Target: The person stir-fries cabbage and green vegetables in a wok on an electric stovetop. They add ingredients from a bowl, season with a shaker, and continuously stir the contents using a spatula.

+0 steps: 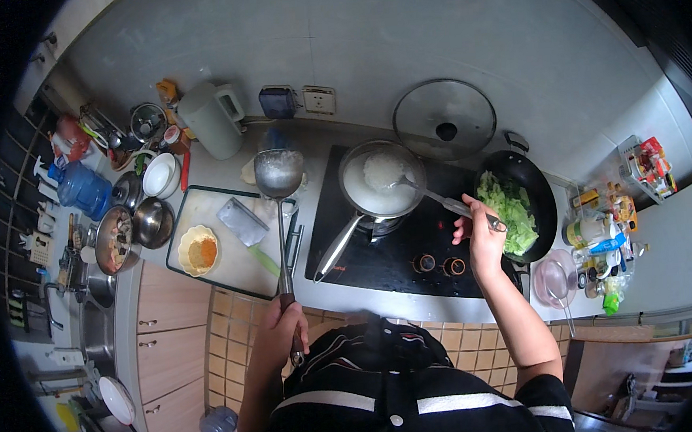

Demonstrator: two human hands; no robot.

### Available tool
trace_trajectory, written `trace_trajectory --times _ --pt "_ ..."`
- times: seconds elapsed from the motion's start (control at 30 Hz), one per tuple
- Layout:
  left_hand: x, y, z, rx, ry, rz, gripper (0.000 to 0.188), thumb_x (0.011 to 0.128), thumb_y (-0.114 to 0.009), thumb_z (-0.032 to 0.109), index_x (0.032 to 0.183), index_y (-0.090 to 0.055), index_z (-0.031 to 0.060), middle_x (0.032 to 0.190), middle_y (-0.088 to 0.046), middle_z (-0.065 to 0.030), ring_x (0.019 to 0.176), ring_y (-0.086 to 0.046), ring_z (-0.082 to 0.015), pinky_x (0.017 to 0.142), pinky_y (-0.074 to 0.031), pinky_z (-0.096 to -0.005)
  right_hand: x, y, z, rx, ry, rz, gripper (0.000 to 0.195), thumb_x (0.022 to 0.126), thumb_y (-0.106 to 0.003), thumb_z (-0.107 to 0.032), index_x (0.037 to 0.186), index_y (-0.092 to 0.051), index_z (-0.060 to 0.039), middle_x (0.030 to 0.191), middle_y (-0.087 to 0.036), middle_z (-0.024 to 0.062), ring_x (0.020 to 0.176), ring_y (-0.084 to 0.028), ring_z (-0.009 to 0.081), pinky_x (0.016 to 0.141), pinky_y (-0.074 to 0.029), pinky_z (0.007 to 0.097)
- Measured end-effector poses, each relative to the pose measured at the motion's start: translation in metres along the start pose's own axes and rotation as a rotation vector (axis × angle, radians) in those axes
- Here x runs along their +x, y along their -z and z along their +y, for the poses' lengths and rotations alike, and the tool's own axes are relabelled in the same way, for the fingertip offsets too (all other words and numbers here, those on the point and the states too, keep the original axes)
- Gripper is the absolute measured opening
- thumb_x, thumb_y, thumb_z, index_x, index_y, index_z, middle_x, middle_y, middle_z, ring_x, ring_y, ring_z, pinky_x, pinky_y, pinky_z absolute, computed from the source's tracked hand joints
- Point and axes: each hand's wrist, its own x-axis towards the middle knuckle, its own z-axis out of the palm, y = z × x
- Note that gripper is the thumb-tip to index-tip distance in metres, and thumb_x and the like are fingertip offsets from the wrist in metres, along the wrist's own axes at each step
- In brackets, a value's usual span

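My left hand grips the dark handle of a long metal ladle. The ladle's bowl is over the counter, beyond the cutting board, with white residue on its surface. In my right hand is a spoon-like utensil with a grey handle, its head in a stainless saucepan. Cloudy white liquid fills much of the pan, and a pale clump of what looks like rice lies at the utensil's head. To the right, a black wok holds torn green lettuce.
The saucepan is on a black cooktop. A glass lid leans on the wall behind. Left, a cutting board carries a cleaver and a bowl of powders. A kettle stands behind; bottles crowd the right.
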Motion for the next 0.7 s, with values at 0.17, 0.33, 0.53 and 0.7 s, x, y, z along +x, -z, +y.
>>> trace_trajectory --times 0.17,0.33,0.53,0.7 --pt "-0.001 -0.004 0.001 -0.005 -0.003 -0.016 0.014 0.098 -0.042 0.017 0.091 -0.047 0.0058 0.059 -0.051 -0.0035 0.044 -0.048 -0.0124 0.042 -0.043 -0.0248 -0.007 0.006 0.005 -0.092 0.114 -0.034 0.030 0.099 -0.055 -0.022 0.115 -0.064 0.0016 0.073 -0.063 0.0075 0.055 -0.058 0.0108 0.050 -0.051 0.0241" --pt "-0.002 -0.004 -0.001 -0.029 0.002 -0.034 0.012 0.099 -0.042 0.016 0.093 -0.046 0.0058 0.059 -0.051 -0.0032 0.045 -0.049 -0.0109 0.043 -0.043 -0.0228 -0.013 0.005 0.006 -0.457 0.478 -0.138 0.017 0.092 -0.062 -0.005 0.107 -0.069 -0.0008 0.078 -0.063 0.0072 0.057 -0.059 0.0122 0.053 -0.049 0.0250" --pt "-0.004 -0.009 0.001 -0.010 0.004 -0.034 0.012 0.099 -0.042 0.016 0.093 -0.047 0.0062 0.059 -0.051 -0.0032 0.045 -0.049 -0.0113 0.043 -0.043 -0.0231 -0.018 -0.002 0.007 -1.082 0.922 -0.526 0.035 0.078 -0.073 -0.005 0.112 -0.066 -0.0097 0.077 -0.052 0.0077 0.064 -0.058 0.0246 0.055 -0.050 0.0362" --pt "-0.007 -0.014 0.003 -0.008 0.023 -0.002 0.011 0.098 -0.043 0.015 0.094 -0.047 0.0060 0.059 -0.051 -0.0035 0.045 -0.049 -0.0118 0.043 -0.043 -0.0234 -0.025 -0.009 0.024 -1.166 0.902 -0.677 0.049 0.074 -0.065 -0.006 0.123 -0.061 -0.0100 0.089 -0.052 0.0103 0.080 -0.059 0.0259 0.070 -0.051 0.0376"
